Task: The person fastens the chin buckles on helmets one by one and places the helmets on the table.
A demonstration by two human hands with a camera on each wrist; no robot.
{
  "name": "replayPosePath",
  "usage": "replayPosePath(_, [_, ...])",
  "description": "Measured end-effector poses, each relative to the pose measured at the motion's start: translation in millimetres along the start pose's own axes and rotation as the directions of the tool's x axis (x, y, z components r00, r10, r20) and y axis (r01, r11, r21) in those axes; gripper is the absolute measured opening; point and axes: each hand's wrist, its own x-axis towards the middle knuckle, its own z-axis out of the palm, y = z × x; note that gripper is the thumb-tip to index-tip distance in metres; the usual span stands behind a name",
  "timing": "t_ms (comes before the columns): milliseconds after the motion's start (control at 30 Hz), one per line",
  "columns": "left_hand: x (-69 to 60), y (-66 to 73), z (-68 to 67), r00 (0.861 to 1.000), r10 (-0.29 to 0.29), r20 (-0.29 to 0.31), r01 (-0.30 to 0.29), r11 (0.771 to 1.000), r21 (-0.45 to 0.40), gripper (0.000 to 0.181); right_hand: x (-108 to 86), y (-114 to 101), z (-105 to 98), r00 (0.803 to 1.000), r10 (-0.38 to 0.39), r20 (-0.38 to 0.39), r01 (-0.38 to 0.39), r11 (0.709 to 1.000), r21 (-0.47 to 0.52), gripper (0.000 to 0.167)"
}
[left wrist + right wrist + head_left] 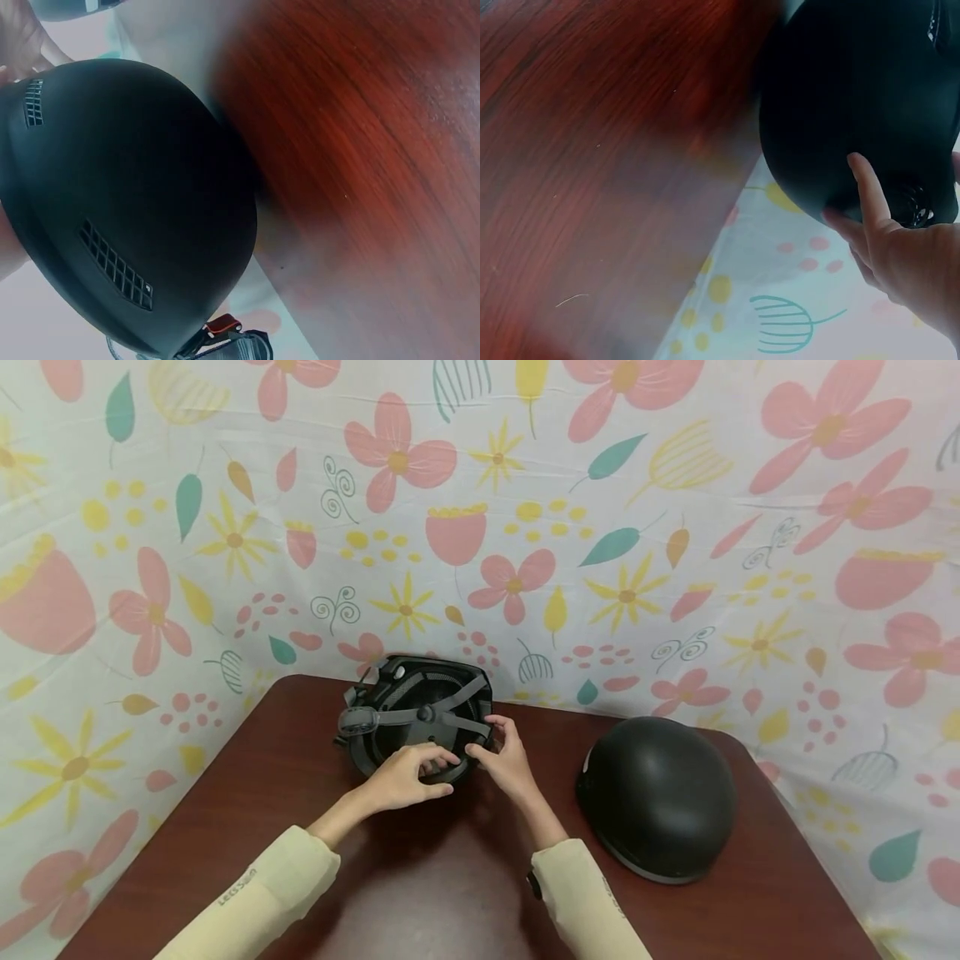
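A black helmet (pixel 360 752) lies tilted at the table's back, hollow side facing the head camera, grey straps (pixel 397 717) crossing its inside. My left hand (pixel 401 777) holds its near rim, fingers curled over the inside and thumb below. On the right side of the rim, my right hand (pixel 510 760) has its thumb at the edge and fingers round the outside. The smooth shell (pixel 142 172) with two mesh vents fills much of the left wrist view. Fingers of my right hand (pixel 907 255) lie against the shell (pixel 847 97) in the right wrist view.
Another black helmet (pixel 663 797) sits dome up on the right part of the brown table (pixel 427 893). A flower-patterned cloth (pixel 555 510) hangs behind and beside the table. A red-and-black buckle (pixel 223 324) shows below the shell in the left wrist view.
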Motion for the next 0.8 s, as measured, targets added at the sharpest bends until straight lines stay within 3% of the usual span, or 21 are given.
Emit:
replayPosePath(267, [-2.3,-0.7,1.9,0.999,0.023,0.041,-0.023,1.0,-0.01,0.033,-0.5,9.3,-4.7,0.999,0.017,-0.03,-0.017,1.0,0.008,0.056])
replayPosePath(567, [-8.0,-0.1,1.3,0.995,0.064,0.081,-0.059,0.996,-0.061,0.033,0.3,12.2,-18.7,0.997,0.034,-0.064,-0.04,0.995,-0.086,0.059])
replayPosePath(667, [-10.1,0.0,-2.2,0.995,0.09,0.049,-0.086,0.993,-0.081,0.03,0.8,10.4,-22.0,0.996,0.037,-0.082,-0.046,0.993,-0.113,0.058])
replayPosePath(800, [-12.5,0.4,-12.0,0.993,0.113,-0.042,-0.117,0.987,-0.107,0.029,1.8,8.2,-25.6,0.995,0.045,-0.088,-0.056,0.99,-0.127,0.057])
